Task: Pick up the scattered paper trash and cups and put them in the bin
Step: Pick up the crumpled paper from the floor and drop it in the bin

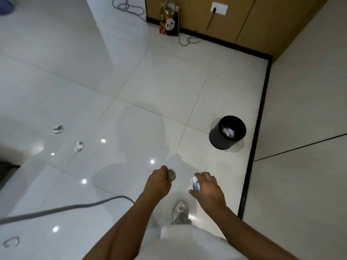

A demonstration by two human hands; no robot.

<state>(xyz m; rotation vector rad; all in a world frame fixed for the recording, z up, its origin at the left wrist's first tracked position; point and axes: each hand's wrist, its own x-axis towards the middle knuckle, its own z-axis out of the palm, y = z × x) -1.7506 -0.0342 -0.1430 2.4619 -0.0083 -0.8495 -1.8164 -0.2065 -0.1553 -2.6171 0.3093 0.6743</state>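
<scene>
L hand (pixel 158 182) grips greenish wad (pixel 171 175), R hand (pixel 207 188) grips white/blue paper (pixel 194 183), prob crumpled; bin (pixel 217 136) ahead-right, well apart.

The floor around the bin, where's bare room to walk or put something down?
Bare tile runs from the hands, left hand and right hand, up to the bin, and beyond it to the panda bag. Crowded: crumpled papers at left, and a cable crossing the lower left.
</scene>
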